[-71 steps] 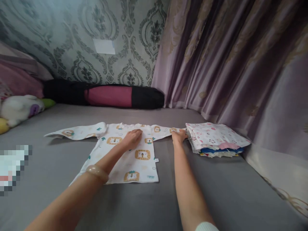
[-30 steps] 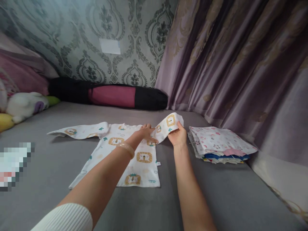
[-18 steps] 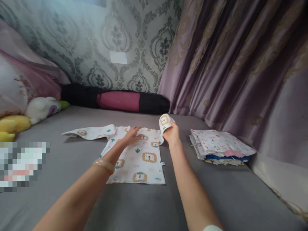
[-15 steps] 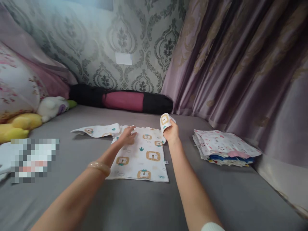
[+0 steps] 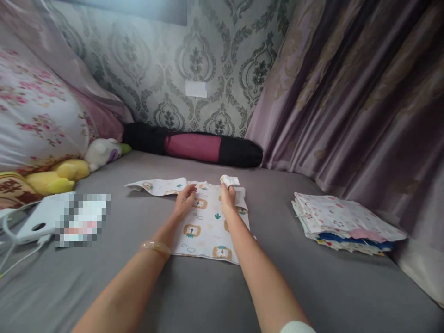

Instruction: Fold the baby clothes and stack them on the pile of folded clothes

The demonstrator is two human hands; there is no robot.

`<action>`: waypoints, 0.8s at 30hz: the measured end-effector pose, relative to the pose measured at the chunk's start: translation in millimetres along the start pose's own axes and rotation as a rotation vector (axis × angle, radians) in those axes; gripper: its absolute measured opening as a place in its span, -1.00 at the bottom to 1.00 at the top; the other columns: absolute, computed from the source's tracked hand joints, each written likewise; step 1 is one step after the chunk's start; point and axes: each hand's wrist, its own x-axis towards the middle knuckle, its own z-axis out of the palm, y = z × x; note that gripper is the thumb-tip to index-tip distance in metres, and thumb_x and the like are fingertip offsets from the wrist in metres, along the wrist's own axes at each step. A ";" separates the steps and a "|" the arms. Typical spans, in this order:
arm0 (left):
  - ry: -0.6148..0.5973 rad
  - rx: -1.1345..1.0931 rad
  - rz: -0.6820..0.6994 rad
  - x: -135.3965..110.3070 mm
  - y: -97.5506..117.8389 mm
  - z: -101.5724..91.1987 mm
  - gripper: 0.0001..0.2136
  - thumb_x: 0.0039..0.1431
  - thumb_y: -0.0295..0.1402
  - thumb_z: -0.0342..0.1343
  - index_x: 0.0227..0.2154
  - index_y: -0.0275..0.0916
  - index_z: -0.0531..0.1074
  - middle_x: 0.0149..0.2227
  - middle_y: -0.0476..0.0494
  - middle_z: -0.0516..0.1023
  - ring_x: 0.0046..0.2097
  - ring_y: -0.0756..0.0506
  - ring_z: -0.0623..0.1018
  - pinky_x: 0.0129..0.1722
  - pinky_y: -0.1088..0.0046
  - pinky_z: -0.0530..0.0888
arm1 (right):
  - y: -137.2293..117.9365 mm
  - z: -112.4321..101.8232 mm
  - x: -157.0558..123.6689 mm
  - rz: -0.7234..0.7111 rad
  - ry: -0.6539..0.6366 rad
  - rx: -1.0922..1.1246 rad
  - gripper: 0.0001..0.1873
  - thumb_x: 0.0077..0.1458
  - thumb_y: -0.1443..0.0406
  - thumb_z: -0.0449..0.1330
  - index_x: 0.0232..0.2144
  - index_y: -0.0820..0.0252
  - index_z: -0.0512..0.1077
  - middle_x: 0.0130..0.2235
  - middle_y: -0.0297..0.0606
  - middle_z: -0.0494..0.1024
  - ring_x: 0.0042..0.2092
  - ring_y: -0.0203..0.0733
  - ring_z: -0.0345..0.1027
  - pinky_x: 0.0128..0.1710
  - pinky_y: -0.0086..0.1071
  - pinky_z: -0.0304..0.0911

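Note:
A small white shirt (image 5: 204,238) printed with tan lion faces and green leaves lies flat on the grey sheet. Its left sleeve (image 5: 159,186) stretches out to the left. My left hand (image 5: 185,200) rests on the shirt near the left shoulder, fingers stretched out and partly hidden from this angle. Pinched in my right hand (image 5: 228,196) is the end of the right sleeve (image 5: 229,180), which is folded inward over the upper body of the shirt. The fabric between those fingers is partly covered by the hand.
A stack of folded clothes (image 5: 343,222) sits at the right. On the left are a white device (image 5: 46,217) with cables, a blurred-out item (image 5: 83,219), a yellow plush toy (image 5: 58,178) and a white one (image 5: 102,153). A black and pink bag (image 5: 192,147) lies along the wall.
My right hand has brought the right sleeve leftward and inward over the shirt. My left hand stays near the left shoulder. The camera view has turned slightly left.

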 end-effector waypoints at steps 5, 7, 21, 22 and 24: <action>-0.023 -0.005 -0.027 -1.1 4.3 -1.9 -0.59 0.22 -0.19 -0.08 0.05 -0.27 0.34 -0.11 -0.23 0.55 -0.05 -0.15 0.52 0.02 0.23 0.40 | -5.2 17.6 -27.7 -0.166 -0.203 -0.324 -0.57 0.22 0.21 -0.06 0.05 0.23 0.36 0.01 -0.07 0.49 0.10 -0.04 0.28 0.11 -0.26 0.08; -0.008 0.032 -0.039 -1.4 7.5 -2.5 -0.57 0.25 -0.15 -0.11 0.07 -0.27 0.32 -0.06 -0.25 0.53 0.01 -0.17 0.49 0.06 0.22 0.37 | -4.0 20.7 -37.4 -0.285 -0.310 -0.519 -0.45 0.26 0.13 -0.08 0.23 0.20 0.16 0.21 -0.04 0.28 0.26 -0.01 0.04 0.22 -0.17 -0.12; -0.098 0.331 0.082 0.1 6.4 -4.0 -0.71 0.06 -0.29 0.01 -0.21 -0.24 0.55 -0.14 -0.17 0.51 -0.26 -0.09 0.49 -0.11 0.32 0.43 | 1.5 -2.1 -19.2 -0.296 -0.530 -0.623 -0.40 0.32 0.11 -0.32 0.31 0.21 0.00 0.36 -0.12 -0.05 0.37 -0.09 -0.31 0.29 -0.14 -0.35; -0.099 0.325 0.086 0.6 5.3 -4.2 -0.71 0.05 -0.31 0.00 -0.23 -0.24 0.55 -0.14 -0.17 0.51 -0.26 -0.09 0.49 -0.11 0.31 0.43 | 3.8 -9.4 -13.9 -0.290 -0.470 -0.640 -0.39 0.32 0.13 -0.32 0.31 0.26 0.00 0.35 -0.10 -0.05 0.37 -0.08 -0.31 0.29 -0.15 -0.35; -0.077 0.292 0.089 1.0 3.5 -4.3 -0.70 0.04 -0.33 -0.02 -0.23 -0.24 0.54 -0.15 -0.16 0.51 -0.23 -0.11 0.49 -0.12 0.31 0.43 | 10.2 -23.5 -4.6 -0.265 -0.360 -0.702 -0.38 0.32 0.14 -0.30 0.30 0.36 0.02 0.35 -0.04 -0.04 0.36 -0.04 -0.32 0.29 -0.13 -0.38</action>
